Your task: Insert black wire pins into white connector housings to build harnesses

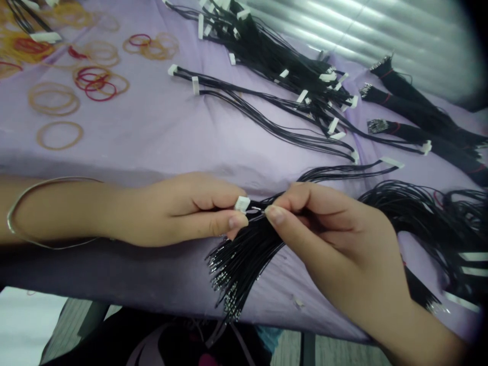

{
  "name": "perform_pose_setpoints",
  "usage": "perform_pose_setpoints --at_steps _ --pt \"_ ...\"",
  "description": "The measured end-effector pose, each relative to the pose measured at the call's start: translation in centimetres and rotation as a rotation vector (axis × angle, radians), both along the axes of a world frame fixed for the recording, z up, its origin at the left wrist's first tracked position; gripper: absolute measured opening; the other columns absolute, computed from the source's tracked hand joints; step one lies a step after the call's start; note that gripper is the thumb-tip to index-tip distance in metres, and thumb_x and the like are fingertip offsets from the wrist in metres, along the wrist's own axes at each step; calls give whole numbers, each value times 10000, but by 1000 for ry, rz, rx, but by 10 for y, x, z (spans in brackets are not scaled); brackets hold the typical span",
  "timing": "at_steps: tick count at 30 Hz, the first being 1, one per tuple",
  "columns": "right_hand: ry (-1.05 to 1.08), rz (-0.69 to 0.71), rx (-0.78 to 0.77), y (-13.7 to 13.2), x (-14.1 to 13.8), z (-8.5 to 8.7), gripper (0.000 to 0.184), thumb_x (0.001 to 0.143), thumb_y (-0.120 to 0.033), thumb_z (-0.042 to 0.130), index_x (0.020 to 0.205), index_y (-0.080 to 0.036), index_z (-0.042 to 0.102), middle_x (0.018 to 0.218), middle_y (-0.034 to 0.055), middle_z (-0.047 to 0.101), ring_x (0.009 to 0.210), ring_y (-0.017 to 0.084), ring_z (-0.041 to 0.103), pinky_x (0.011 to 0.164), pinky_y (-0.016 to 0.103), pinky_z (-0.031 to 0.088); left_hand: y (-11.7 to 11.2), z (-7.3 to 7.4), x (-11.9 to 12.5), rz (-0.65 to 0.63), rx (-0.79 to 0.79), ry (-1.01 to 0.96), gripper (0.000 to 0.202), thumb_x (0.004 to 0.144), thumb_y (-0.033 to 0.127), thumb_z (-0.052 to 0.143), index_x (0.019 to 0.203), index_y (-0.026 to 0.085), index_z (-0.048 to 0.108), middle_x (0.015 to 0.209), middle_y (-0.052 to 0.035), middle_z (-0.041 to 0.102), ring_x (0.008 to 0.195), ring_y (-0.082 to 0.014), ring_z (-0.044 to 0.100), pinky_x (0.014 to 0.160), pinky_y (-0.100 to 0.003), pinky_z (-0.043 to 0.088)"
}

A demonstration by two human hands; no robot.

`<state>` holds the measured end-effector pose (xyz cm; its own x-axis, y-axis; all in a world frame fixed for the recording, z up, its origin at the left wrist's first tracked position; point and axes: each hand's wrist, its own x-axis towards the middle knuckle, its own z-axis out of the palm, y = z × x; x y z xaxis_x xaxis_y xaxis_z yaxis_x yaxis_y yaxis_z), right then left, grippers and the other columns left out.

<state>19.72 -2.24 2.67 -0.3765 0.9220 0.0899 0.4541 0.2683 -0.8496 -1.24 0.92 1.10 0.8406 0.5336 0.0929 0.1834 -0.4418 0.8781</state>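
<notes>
My left hand [179, 208] pinches a small white plastic connector [242, 204] between thumb and forefinger at the near edge of the purple-covered table [152, 132]. My right hand [335, 239] is closed on a thin black wire [256, 209], its metal tip right at the connector. A loose bundle of black wires with metal terminals [232, 269] hangs below both hands over the table edge. A thin bracelet [15, 213] circles my left wrist.
Finished black wire harnesses with white connectors [290, 76] lie across the table's far middle. Banded bundles of black wire [419, 122] sit at the right, with more wires [438, 223] near my right hand. Red and tan rubber bands [76, 76] are scattered at the far left.
</notes>
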Motion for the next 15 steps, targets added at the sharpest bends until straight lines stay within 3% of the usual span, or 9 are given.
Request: perform_pose_setpoints --at_steps 9,15 --pt "-5 -17 98 -3 -2 -4 131 871 -180 608 743 -208 614 672 -74 626 566 29 513 515 139 417 -1 -3 -1 4 18 -23 230 973 218 417 803 147 554 711 -8 600 631 -90 543 610 -144 447" --pt "-88 13 291 -4 -2 -6 88 852 -141 631 780 -188 614 669 -65 566 611 29 480 573 151 414 -1 -6 -1 40 12 -15 228 973 220 425 799 149 555 723 -8 603 643 -92 543 613 -148 442"
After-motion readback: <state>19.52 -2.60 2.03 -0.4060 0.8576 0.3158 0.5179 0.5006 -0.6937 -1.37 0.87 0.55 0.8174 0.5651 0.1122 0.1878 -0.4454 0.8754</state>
